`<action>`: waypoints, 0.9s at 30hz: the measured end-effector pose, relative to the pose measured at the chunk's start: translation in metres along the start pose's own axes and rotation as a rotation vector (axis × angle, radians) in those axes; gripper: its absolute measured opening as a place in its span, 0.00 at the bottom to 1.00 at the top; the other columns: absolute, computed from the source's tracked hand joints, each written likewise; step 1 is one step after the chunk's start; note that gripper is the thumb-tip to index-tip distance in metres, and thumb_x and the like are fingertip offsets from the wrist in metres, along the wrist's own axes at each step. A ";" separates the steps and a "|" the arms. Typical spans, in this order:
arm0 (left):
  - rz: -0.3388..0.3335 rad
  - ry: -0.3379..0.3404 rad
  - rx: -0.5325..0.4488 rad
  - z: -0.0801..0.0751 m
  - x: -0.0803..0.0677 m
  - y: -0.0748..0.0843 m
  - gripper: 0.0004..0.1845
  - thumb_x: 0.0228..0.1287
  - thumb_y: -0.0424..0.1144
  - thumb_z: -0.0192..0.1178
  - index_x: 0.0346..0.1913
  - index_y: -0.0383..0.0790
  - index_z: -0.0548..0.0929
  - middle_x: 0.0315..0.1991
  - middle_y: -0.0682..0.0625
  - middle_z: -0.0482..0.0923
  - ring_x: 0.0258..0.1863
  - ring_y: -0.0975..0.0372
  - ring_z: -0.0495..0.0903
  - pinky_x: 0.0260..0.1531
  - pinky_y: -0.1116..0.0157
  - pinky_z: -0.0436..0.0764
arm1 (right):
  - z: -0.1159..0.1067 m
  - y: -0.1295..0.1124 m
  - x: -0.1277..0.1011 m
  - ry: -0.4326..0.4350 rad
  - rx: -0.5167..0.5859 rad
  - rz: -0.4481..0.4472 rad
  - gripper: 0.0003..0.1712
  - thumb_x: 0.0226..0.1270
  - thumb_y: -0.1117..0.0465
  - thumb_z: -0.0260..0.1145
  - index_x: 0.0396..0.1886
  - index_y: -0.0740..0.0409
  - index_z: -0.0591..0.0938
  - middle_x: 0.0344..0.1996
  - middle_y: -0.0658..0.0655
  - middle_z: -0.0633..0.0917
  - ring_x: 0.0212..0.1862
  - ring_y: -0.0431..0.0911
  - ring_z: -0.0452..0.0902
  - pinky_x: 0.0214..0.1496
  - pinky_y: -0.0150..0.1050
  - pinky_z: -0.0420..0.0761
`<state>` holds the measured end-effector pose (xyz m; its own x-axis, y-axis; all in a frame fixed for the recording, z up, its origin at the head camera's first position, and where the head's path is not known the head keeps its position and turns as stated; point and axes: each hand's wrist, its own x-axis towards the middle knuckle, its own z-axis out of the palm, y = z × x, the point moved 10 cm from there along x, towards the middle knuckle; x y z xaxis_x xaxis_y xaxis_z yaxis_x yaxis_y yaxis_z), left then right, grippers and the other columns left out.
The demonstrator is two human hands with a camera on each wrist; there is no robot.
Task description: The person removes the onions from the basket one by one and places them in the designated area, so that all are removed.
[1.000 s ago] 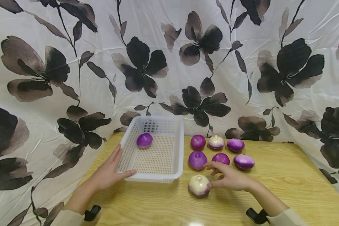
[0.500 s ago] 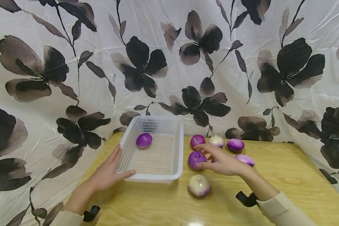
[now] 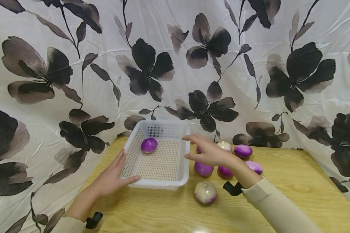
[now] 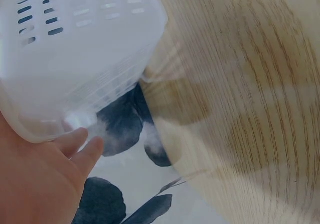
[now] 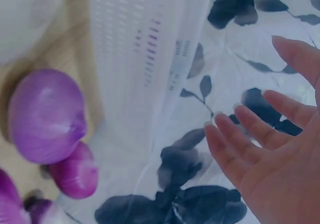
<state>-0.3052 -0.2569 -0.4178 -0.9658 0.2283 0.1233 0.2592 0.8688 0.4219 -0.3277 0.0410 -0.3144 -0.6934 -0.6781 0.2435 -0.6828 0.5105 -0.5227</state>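
Left hand (image 3: pixel 112 178) flat against the near-left corner of the white perforated basket (image 3: pixel 163 181): fingers straight along its left wall, thumb on the front rim. Holds nothing, just braces it. Left wrist view shows the same: fingertips touching the basket's rounded corner, counter (image 3: pixel 294 191) edge and floral cloth (image 3: pixel 75 81) beyond.

Right hand (image 3: pixel 210 152) raised above the counter, at the basket's right rim. Fingers spread and relaxed, palm empty; the right wrist view confirms nothing is in it.

One purple onion (image 3: pixel 149 144) lies inside the basket at its far-left part, well left of the right hand and beyond the left hand's fingertips.

Rest of the onions sit on the counter, to the right of the basket:
- a purple one (image 3: pixel 203 168) just under the right hand
- another purple one (image 3: pixel 225 171) beside it, below the wrist
- pale one (image 3: pixel 205 192) nearest the person, close to the basket's near-right corner
- three more behind the right hand, partly hidden.
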 end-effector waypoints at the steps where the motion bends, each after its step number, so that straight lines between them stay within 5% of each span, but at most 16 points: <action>1: 0.002 0.000 0.002 0.000 0.000 0.000 0.67 0.59 0.74 0.61 0.81 0.29 0.42 0.83 0.35 0.34 0.77 0.33 0.50 0.70 0.34 0.59 | 0.001 0.000 0.006 -0.009 0.002 0.006 0.36 0.70 0.54 0.70 0.74 0.57 0.70 0.67 0.61 0.75 0.64 0.57 0.75 0.63 0.53 0.78; 14: -0.017 -0.007 -0.011 0.000 -0.002 -0.003 0.67 0.58 0.75 0.62 0.82 0.31 0.42 0.83 0.37 0.34 0.77 0.33 0.50 0.70 0.33 0.58 | 0.013 0.001 0.092 -0.043 0.028 0.024 0.38 0.71 0.53 0.68 0.75 0.60 0.67 0.69 0.65 0.73 0.65 0.59 0.75 0.64 0.52 0.79; 27: -0.021 0.003 -0.021 -0.001 -0.003 -0.002 0.67 0.58 0.74 0.63 0.82 0.31 0.43 0.83 0.37 0.35 0.77 0.33 0.51 0.70 0.33 0.59 | 0.060 0.042 0.141 -0.030 0.235 0.261 0.45 0.68 0.56 0.70 0.79 0.57 0.60 0.74 0.67 0.63 0.71 0.63 0.66 0.71 0.56 0.72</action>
<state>-0.3028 -0.2593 -0.4181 -0.9709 0.2089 0.1166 0.2391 0.8640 0.4431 -0.4403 -0.0649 -0.3512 -0.8281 -0.5580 0.0542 -0.4094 0.5358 -0.7384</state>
